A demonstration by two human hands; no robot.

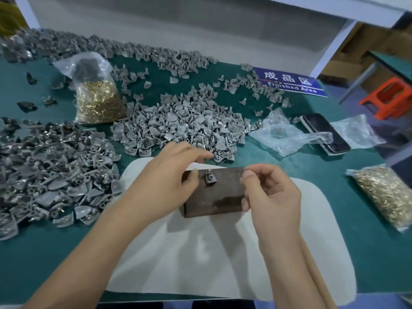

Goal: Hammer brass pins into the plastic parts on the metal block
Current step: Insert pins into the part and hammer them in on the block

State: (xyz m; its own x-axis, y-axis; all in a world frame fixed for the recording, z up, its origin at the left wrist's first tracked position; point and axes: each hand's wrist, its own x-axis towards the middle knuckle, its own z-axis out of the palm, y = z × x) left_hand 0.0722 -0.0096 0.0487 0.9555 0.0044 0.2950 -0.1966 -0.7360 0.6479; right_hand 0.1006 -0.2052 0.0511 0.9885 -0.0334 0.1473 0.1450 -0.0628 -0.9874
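A rusty brown metal block [219, 196] lies on a white pad [200, 253]. One small grey plastic part [210, 178] stands on the block's top near the far edge. My left hand [169, 184] covers the block's left end; its thumb rests on the block beside the part, and its straight fingers reach towards the nearest grey pile. My right hand [269, 192] is at the block's right end with fingers curled, thumb and forefinger pinching something tiny, apparently a brass pin [245, 171]. A tan wooden handle [316, 275] runs along my right forearm; its head is hidden.
Heaps of grey plastic parts [178, 126] cover the green table beyond the pad, and another heap [55, 175] lies to the left. Bags of brass pins stand at back left [98, 103] and at right [383, 192]. A phone [323, 132] lies among crumpled plastic bags [287, 134]; beyond them is a blue sign [289, 82].
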